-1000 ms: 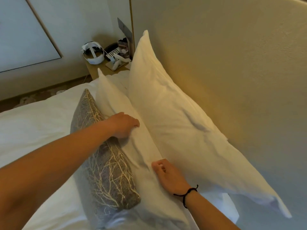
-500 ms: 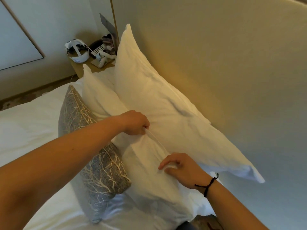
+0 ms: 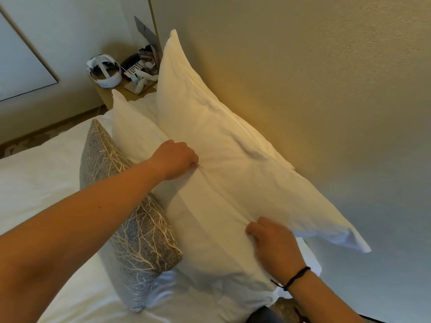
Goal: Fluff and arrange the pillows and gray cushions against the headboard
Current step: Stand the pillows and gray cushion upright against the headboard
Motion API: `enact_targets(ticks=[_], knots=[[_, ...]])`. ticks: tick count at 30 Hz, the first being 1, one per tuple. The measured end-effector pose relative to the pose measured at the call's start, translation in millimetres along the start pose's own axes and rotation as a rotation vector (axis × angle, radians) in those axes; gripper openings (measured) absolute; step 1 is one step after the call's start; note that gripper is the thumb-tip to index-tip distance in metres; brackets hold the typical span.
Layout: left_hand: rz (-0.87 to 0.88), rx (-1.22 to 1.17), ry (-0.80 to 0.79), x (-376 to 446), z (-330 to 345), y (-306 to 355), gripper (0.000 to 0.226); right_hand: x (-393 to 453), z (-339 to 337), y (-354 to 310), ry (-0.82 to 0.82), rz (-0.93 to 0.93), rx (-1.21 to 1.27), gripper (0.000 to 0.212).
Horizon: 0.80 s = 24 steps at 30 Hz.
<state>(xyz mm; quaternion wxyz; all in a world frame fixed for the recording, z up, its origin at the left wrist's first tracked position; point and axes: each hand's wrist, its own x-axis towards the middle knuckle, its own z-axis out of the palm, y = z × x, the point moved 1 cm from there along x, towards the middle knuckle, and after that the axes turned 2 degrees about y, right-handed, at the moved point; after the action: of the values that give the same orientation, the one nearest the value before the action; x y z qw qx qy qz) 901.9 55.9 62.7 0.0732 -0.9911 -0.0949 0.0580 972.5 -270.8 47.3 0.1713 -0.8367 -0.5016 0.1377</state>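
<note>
Our left hand (image 3: 175, 159) is closed in a fist, pinching a fold of cloth at the upper edge of the front white pillow (image 3: 210, 229); small creases run out from the knuckles there. Our right hand (image 3: 271, 247) is curled over the same edge lower down and nearer to us, fingers bent and pressing into the fabric. We cannot tell whether it truly grips the cloth or only pushes on it.

The front white pillow stands on its edge between our two hands, its long axis running from near right to far left, along the headboard (image 3: 303, 89). Both hands sit on that top edge, the left farther along it, the right closer to our body. So any tug or plumping acts along the pillow's length.

Behind it, the back white pillow (image 3: 210, 108) leans against the headboard, touching the front one. In front, the gray cushion (image 3: 137, 229) with its pale branch pattern leans on the front pillow's face, under our left forearm. All of this rests on the bed (image 3: 35, 173).

Beyond, a bedside table (image 3: 112, 94) carries small things, including a white headset (image 3: 105, 71).
</note>
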Motion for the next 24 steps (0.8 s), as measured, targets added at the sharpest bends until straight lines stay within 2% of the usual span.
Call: enact_targets(ticks=[3,7,10,14,18,24], knots=[[-0.074,-0.02,-0.069,0,14,14,0.03,2,35,-4,-0.231,-0.034,-0.143,0.015],[-0.044,-0.014,-0.194,-1,26,18,0.029,15,51,-9,-0.345,-0.05,-0.134,0.013],[-0.025,-0.018,-0.218,-3,21,4,0.025,29,47,-14,-0.284,-0.084,-0.099,0.02],[-0.035,0.173,-0.254,-7,13,-33,0.025,68,41,-45,-0.196,-0.088,0.018,0.024],[-0.053,0.244,-0.176,-7,12,-60,0.022,130,44,-81,-0.26,-0.08,0.091,0.028],[-0.039,0.111,0.053,6,25,-77,0.021,217,50,-112,-0.234,-0.01,0.222,0.026]])
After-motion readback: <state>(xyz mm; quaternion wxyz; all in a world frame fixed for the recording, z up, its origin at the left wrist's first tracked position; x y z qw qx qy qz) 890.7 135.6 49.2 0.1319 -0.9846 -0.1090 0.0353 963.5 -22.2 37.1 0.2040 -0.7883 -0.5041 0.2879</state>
